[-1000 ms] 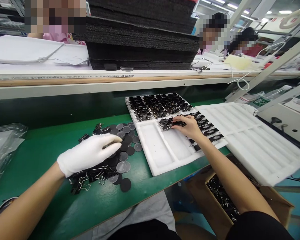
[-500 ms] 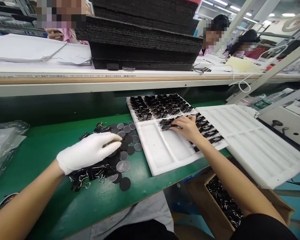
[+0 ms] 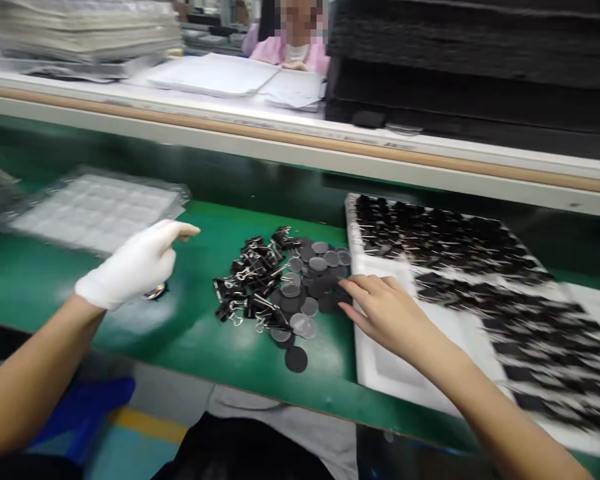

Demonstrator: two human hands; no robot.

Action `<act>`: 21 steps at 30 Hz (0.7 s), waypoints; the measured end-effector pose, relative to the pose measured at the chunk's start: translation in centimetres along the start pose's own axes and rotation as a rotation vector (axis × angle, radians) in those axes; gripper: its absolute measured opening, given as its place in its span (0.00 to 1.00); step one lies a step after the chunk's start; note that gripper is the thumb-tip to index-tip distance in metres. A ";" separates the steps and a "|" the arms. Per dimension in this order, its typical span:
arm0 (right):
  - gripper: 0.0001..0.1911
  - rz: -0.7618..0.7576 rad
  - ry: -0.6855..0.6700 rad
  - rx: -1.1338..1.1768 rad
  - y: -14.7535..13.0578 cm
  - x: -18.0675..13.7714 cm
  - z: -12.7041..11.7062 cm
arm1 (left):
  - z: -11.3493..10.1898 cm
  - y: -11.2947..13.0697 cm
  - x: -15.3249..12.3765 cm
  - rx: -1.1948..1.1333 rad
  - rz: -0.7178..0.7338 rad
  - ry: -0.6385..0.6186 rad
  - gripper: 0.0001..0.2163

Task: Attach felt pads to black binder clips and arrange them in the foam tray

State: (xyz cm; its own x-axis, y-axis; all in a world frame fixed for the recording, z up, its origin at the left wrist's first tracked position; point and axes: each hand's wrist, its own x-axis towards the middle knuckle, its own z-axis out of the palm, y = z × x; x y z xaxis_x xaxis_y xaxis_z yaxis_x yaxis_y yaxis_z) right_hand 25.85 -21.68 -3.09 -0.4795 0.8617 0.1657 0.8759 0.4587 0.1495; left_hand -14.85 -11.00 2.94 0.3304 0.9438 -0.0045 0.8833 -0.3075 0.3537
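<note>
A heap of black binder clips (image 3: 253,283) and round grey and black discs (image 3: 307,283) lies on the green bench (image 3: 205,347). My bare right hand (image 3: 387,313) reaches over the left edge of the white foam tray (image 3: 380,363), fingers stretched out, tips at the edge of the discs. My gloved left hand (image 3: 135,267) hovers left of the heap, forefinger out and the other fingers curled. A small round shiny-rimmed thing (image 3: 155,291) shows under it; whether it is held I cannot tell. Rows of black clips (image 3: 450,237) fill the tray's far and right compartments.
A clear plastic blister tray (image 3: 97,210) lies at the left of the bench. Above runs a shelf rail (image 3: 280,143) with white sheets (image 3: 215,73) and a stack of black foam (image 3: 460,73). A person in pink (image 3: 290,53) sits across.
The view has swung left. My left hand left the heap and moved left. My right hand came off the clips in the tray and moved to the heap's right edge.
</note>
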 end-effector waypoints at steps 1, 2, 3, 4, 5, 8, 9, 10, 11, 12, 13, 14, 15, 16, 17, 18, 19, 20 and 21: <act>0.10 -0.020 -0.014 -0.040 -0.2 0.5 0.9 | 0.1 -1.5 -0.9 0.057 -0.038 -0.015 0.23; 0.10 -0.037 -0.023 -0.078 -0.2 0.9 1.7 | 0.3 -3.0 -1.8 0.108 -0.078 -0.047 0.23; 0.10 -0.053 -0.028 -0.107 -0.1 1.2 2.3 | 0.7 -4.3 -2.6 0.157 -0.114 -0.090 0.23; 0.09 -0.069 -0.032 -0.123 0.0 1.4 2.8 | 1.0 -5.6 -3.5 0.209 -0.135 -0.149 0.25; 0.08 -0.082 -0.034 -0.128 0.3 1.5 3.2 | 1.5 -6.6 -4.2 0.262 -0.146 -0.201 0.28; 0.07 -0.102 -0.040 -0.104 1.1 1.5 3.7 | 2.8 -8.9 -5.8 0.350 -0.172 -0.262 0.36; 0.07 -0.105 -0.043 -0.088 1.3 1.3 3.9 | 3.2 -9.4 -6.0 0.331 -0.171 -0.252 0.36; 0.07 -0.109 -0.041 -0.069 1.5 1.2 4.0 | 3.5 -9.8 -6.0 0.293 -0.163 -0.235 0.34; 0.08 -0.114 -0.036 -0.047 1.7 1.0 4.1 | 3.8 -10.1 -5.9 0.249 -0.147 -0.219 0.32; 0.10 -0.118 -0.028 -0.027 1.7 0.9 4.2 | 4.0 -10.4 -5.6 0.211 -0.127 -0.200 0.30; 0.12 -0.118 -0.019 -0.013 1.7 0.7 4.3 | 4.2 -10.6 -5.3 0.188 -0.110 -0.179 0.28; 0.14 -0.111 -0.013 -0.005 1.7 0.6 4.5 | 4.4 -10.7 -5.0 0.178 -0.097 -0.158 0.28; 0.15 -0.101 -0.013 0.000 1.5 0.5 4.6 | 4.6 -10.8 -4.6 0.173 -0.086 -0.138 0.27; 0.14 -0.088 -0.019 0.007 1.4 0.5 4.6 | 4.7 -10.8 -4.1 0.166 -0.072 -0.120 0.27; 0.13 -0.075 -0.029 0.019 1.1 0.5 4.6 | 4.8 -10.6 -3.7 0.154 -0.049 -0.102 0.27; 0.12 -0.062 -0.043 0.038 0.9 0.5 4.6 | 4.8 -10.2 -3.2 0.135 -0.018 -0.079 0.27; 0.11 -0.049 -0.059 0.060 0.7 0.6 4.5 | 4.7 -9.6 -2.6 0.113 0.019 -0.049 0.26; 0.10 -0.031 -0.075 0.081 0.4 0.7 4.3 | 4.6 -8.8 -2.0 0.090 0.060 -0.011 0.25; 0.10 -0.010 -0.090 0.099 0.2 0.8 4.0 | 4.3 -7.8 -1.4 0.070 0.104 0.033 0.25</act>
State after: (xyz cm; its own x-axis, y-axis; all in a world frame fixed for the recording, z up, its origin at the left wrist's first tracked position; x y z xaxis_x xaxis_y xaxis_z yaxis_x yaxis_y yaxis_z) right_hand 25.86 -20.00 -6.83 -0.4857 0.8708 0.0757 0.8741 0.4829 0.0531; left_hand -20.78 -10.48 -3.86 0.4113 0.9095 0.0605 0.8662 -0.4107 0.2848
